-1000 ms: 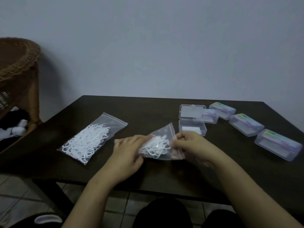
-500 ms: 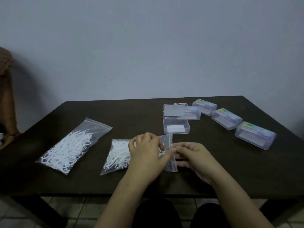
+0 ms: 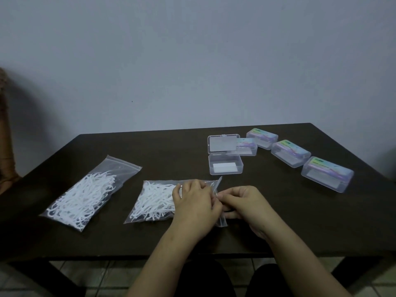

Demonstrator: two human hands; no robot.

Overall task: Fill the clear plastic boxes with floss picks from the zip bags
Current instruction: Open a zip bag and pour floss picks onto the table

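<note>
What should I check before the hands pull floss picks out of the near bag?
1. Both hands on the near bag: ok, left hand and right hand pinch its right end.
2. Zip open: cannot tell, the fingers cover it.
3. Open box ready: ok, lid up, just behind the hands.
4. Box free of picks: ok, only a white card inside.
5. Other bag out of the way: ok, it lies apart on the left.
</note>
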